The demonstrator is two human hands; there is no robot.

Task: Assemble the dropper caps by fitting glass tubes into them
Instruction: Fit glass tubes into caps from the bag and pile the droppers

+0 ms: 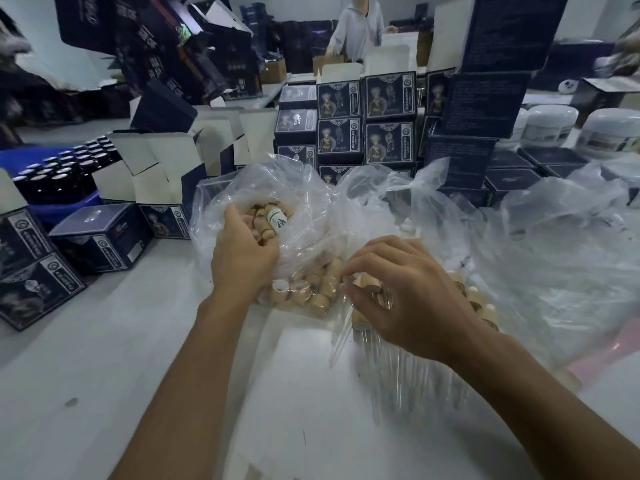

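Observation:
A clear plastic bag (304, 202) lies open on the white table and holds a heap of tan, wood-coloured dropper caps (311, 289). My left hand (242, 254) reaches into the bag, its fingers curled into the caps. My right hand (412, 299) pinches one dropper cap (363, 287) at its fingertips. A thin glass tube (341, 336) hangs from that cap toward me. Under my right wrist lies a row of assembled droppers (398, 375), their glass tubes pointing toward me.
A small white bottle (277, 219) lies among the caps. Dark blue boxes (388, 123) are stacked behind the bag, open ones at the left. At far left a blue crate (52, 174) holds dark bottles. Crumpled plastic bags (561, 258) fill the right. A person (360, 26) stands at the back.

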